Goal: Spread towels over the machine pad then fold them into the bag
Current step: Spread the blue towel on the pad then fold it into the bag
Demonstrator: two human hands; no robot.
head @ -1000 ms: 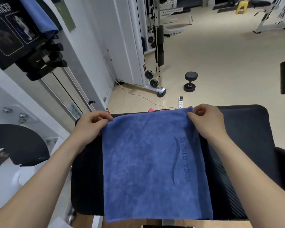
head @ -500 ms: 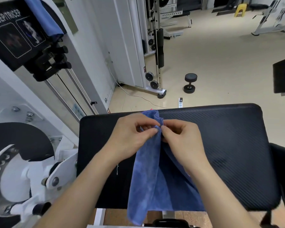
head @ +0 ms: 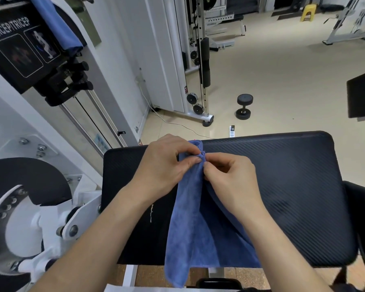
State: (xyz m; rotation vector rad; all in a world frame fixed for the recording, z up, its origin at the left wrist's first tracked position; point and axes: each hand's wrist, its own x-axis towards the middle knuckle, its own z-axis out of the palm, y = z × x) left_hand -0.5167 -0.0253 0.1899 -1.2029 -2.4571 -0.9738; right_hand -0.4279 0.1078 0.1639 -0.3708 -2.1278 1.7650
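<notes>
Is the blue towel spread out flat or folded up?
Folded. The left hand and right hand pinch the corners of the towel together, leaving a narrow doubled strip on the pad.

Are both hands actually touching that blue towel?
Touching. The head view shows the left hand and right hand each pinching the top of the blue towel over the black pad.

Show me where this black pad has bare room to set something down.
Widest bare patch: the black ribbed machine pad right of the right hand. A narrower strip lies left of the left hand. Crowded middle: both hands pinch the blue cloth towel.
</notes>
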